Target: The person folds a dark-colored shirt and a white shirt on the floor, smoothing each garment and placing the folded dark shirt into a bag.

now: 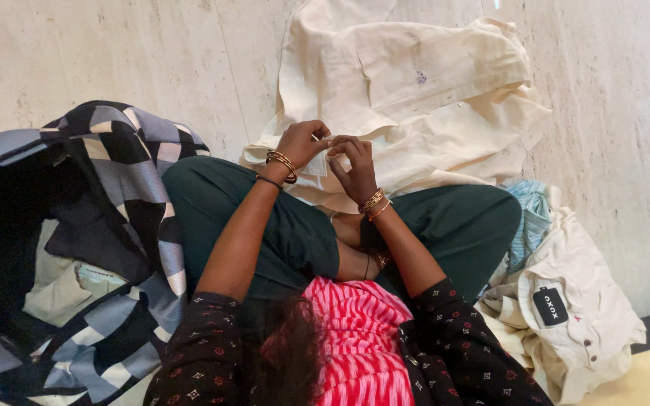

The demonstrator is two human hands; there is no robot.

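Observation:
I sit cross-legged on the floor in dark green trousers (445, 218). A cream shirt (423, 98) lies spread out in front of my knees. My left hand (302, 141) and my right hand (355, 167) meet at its near edge, both pinching a small white tag or fold of the cloth (317, 164). Each wrist carries gold bangles. What sits between the fingertips is too small to make out.
A large checked bag in blue, black and white (99, 248) stands open at my left with folded cloth inside. At my right lies a pile of cream garments (573, 316) with a light blue cloth (532, 214) on it. The floor is pale marble (114, 60).

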